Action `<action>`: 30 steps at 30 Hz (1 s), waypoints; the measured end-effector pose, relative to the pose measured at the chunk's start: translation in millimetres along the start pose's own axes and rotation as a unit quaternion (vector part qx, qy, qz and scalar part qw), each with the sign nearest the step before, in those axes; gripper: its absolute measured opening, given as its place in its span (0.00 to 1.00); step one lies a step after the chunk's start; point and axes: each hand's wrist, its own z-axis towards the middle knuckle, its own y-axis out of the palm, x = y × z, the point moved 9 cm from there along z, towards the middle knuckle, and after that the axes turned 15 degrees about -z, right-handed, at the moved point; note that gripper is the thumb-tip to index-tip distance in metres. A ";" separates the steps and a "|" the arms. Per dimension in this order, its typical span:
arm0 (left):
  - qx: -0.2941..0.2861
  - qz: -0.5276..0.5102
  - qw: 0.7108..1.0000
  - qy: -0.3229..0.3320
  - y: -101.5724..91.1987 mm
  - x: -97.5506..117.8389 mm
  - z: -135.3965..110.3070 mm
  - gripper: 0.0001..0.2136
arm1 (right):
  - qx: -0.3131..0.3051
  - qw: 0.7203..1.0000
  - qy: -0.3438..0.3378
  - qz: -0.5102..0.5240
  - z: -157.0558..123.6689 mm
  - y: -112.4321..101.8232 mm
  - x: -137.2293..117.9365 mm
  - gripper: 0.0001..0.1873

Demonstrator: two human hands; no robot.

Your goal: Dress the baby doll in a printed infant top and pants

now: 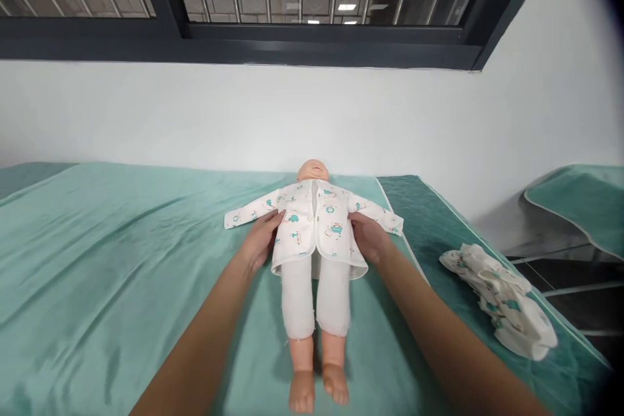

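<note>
A baby doll (333, 367) lies on its back, its head towards the wall and its bare feet towards me. It wears a white baby jacket (297, 234) with a teal and pink print, and white covers its legs. The jacket's sleeves stretch out to both sides, and its front edges meet at the chest with a small gap near the neck. My left hand (263, 237) grips the jacket's left side below the sleeve. On the opposite side my right hand (371, 237) holds the jacket in the same way. Some fingers of both hands are hidden.
A green sheet (121, 260) covers the bed, with a darker green strip along the right. On that strip lies a bundle of folded printed clothing (507, 302). Behind the bed rises a white wall (219, 117) under a barred window. Another green-covered surface (585, 198) stands at the far right.
</note>
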 end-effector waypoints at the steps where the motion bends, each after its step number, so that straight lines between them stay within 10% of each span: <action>1: -0.005 -0.008 1.000 0.005 1.8 0.6 6.3 0.19 | 0.009 1.000 0.010 0.021 4.8 -3.2 -1.0 0.15; 11: 0.050 -0.173 0.983 -0.042 -21.3 -7.8 36.2 0.11 | -0.010 0.990 0.034 0.134 31.3 -34.4 4.3 0.07; 22: 0.210 -0.242 0.935 0.154 -70.9 19.5 28.1 0.03 | 0.292 0.937 0.005 0.191 4.6 -129.4 -3.5 0.13; 30: 0.324 -0.054 0.896 0.299 -92.2 32.9 -3.7 0.16 | 0.325 0.940 -0.098 0.044 -62.6 -120.2 7.7 0.23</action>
